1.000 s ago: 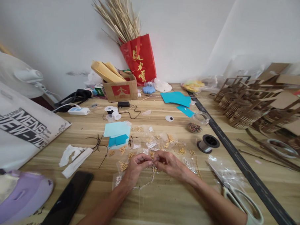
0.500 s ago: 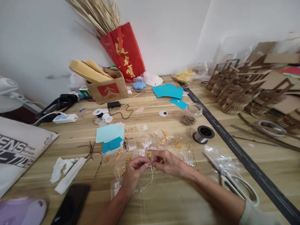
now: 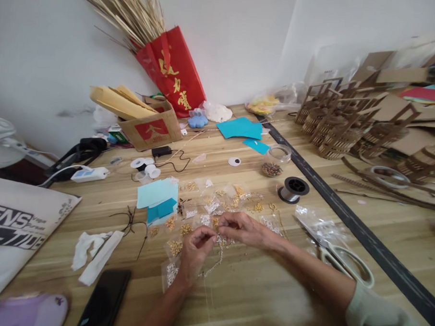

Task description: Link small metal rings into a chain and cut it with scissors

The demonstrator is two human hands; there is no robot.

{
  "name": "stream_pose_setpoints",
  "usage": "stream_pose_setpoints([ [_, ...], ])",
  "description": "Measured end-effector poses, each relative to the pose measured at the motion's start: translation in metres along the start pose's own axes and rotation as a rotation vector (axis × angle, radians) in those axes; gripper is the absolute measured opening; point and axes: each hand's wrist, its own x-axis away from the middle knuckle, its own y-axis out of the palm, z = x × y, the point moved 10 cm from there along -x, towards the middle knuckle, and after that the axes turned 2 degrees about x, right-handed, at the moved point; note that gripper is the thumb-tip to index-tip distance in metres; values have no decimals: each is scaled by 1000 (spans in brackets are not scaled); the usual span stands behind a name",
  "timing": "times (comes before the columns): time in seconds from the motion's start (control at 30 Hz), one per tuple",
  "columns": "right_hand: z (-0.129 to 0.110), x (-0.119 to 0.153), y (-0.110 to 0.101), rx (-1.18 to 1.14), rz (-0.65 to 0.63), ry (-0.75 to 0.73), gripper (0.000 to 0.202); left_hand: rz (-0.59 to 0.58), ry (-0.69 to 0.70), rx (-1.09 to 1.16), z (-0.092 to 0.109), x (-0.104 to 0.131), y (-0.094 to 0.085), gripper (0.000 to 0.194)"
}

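Observation:
Thumb and fingers of my left hand (image 3: 196,248) are pinched together at the upper end of a pale beaded strand (image 3: 218,259). My right hand (image 3: 241,229) pinches at the same spot from the other side, its fingertips almost touching the left ones. What exactly lies between the fingertips is too small to make out. From there the strand curves down to the table, and a thin clear thread (image 3: 209,297) trails off below it. Around the hands lie small bags of gold beads (image 3: 174,248), silvery white rings (image 3: 172,272) and other tiny metal findings.
Right of the hands are scissors (image 3: 343,260) partly under a clear bag, a wire spool (image 3: 294,189) and a bead jar (image 3: 272,169). Leftward lie blue paper (image 3: 154,191), white cloth strips (image 3: 100,259) and a phone (image 3: 105,297). Small woven baskets (image 3: 339,139) stand at the back right.
The view has shifted slightly, so most things sit a little further left and higher. Both hands keep their pinch at the strand's end, with barely any movement.

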Motion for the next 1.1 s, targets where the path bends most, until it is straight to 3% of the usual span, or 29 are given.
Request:
stream_pose_setpoints([
  [0.17,-1,2,0,128,25,-34,28,6,6,35,0,0,-1,10],
  [0.43,-9,6,7,390,79,-119,15,1,30,18,3,1,2,11],
  [0.7,-13,8,0,338,94,-124,15,16,68,23,4,-2,-4,14],
  [1.1,-8,5,-5,327,115,-108,14,46,170,-181,15,-1,-7,13],
])
